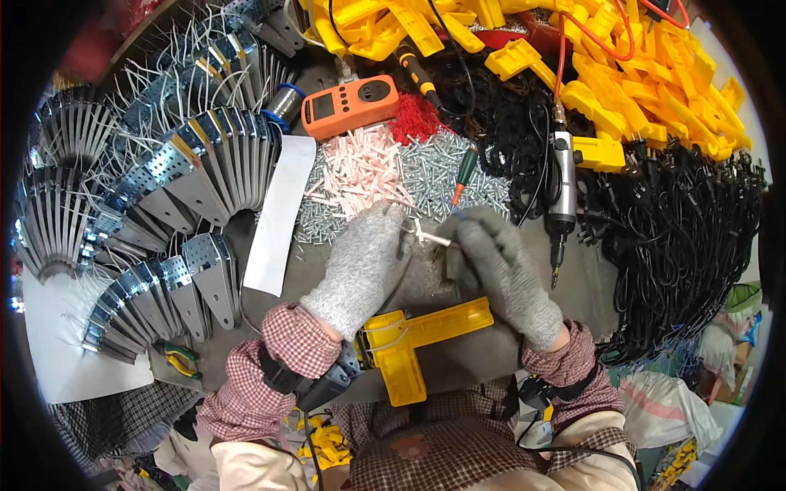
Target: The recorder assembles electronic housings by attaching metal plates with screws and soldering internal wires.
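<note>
Both of my hands wear grey knit gloves. Fingers of my left hand (364, 258) are closed at the near edge of a pile of small pale pink tubes (356, 168), beside a thin white wire-like piece (431, 237). My right hand (501, 270) pinches the right end of that piece, which spans the gap between both hands. Its left end sits by my left fingertips, and what exactly they grip is partly hidden. Below my hands lies a yellow plastic housing (401, 360) with a wire looped over it. A perforated metal bracket (350, 358) touches its left side, partly under my left forearm.
Silver screws (471, 176) surround the tubes, with a green-handled screwdriver (465, 173) on them. An orange meter (350, 106) stands behind. Rows of metal brackets (196, 172) fill the left. An electric screwdriver (562, 188), black cables (679, 245) and yellow housings (655, 82) occupy the right.
</note>
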Motion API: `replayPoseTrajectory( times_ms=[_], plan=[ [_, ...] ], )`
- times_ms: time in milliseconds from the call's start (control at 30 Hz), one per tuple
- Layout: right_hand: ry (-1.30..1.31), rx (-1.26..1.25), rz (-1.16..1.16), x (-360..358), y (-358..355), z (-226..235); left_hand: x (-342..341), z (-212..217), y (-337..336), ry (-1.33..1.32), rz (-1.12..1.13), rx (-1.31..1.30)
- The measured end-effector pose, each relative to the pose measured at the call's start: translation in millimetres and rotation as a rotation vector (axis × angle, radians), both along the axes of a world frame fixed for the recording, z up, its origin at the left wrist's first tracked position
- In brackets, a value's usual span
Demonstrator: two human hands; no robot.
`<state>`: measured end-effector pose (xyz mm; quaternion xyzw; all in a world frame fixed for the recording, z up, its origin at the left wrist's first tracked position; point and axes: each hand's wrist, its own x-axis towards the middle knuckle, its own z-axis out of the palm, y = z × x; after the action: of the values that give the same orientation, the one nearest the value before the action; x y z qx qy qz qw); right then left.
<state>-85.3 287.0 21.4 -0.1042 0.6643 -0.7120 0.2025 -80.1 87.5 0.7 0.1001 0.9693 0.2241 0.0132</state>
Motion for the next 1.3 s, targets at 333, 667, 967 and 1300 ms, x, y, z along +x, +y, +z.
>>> replayPoseTrajectory(
  times_ms=[333,667,967,1300],
  plan=[
    [0.546,0.408,0.059,13.5,-9.2,-5.4,44.0,32.5,-21.5,-0.265,0.297,1.117],
    [0.486,0.376,0.124,19.0,-11.5,-9.1,55.2,14.2,-30.2,-0.542,0.295,1.484],
    [0.528,0.427,0.149,18.8,-11.2,-8.2,51.5,26.0,-22.9,-0.193,0.186,0.998],
    [0.537,0.446,0.187,11.1,-8.9,-4.1,55.0,29.2,-20.8,0.116,-0.028,0.580]
  ],
)
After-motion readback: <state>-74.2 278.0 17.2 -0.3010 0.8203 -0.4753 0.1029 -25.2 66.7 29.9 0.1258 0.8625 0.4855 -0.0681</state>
